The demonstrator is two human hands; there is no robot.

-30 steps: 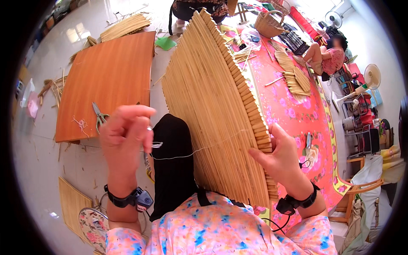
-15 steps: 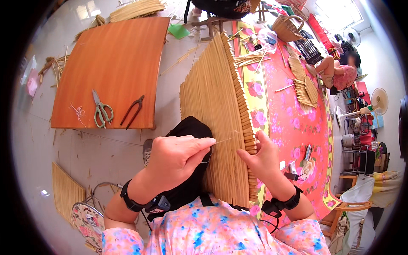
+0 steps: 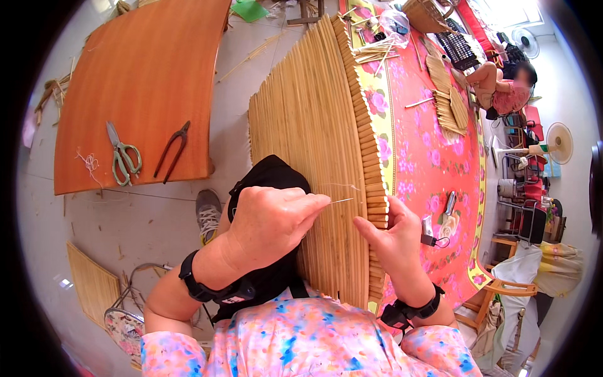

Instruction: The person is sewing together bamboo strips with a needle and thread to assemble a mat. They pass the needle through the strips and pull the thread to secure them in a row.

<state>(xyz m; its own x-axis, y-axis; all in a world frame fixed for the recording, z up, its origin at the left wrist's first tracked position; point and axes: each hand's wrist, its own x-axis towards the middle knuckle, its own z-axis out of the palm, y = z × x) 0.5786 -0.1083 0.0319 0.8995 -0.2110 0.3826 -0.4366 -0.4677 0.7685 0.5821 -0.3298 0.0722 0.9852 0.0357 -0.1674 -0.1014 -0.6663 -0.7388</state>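
A large panel of straw-coloured stalks (image 3: 308,107), laid side by side, leans over my lap with its row of cut stalk ends facing right. My left hand (image 3: 270,220) is closed in a pinch on a thin needle (image 3: 342,200), whose tip points right, above the panel's face. A fine pale thread (image 3: 339,185) lies across the stalks just beyond the needle. My right hand (image 3: 397,235) grips the panel's right edge, thumb on the face and fingers round the stalk ends; part of those fingers is hidden.
On the orange table (image 3: 144,56) at left lie green-handled scissors (image 3: 124,154), dark pliers (image 3: 173,152) and tangled white thread (image 3: 88,163). A red flowered cloth (image 3: 433,163) at right bears more stalk pieces (image 3: 443,94). Another person (image 3: 502,94) sits at far right, near a fan (image 3: 558,143).
My left hand has moved a little right, and the needle with it. The right hand stays on the panel's edge. The view has shifted, and more of my shoe shows.
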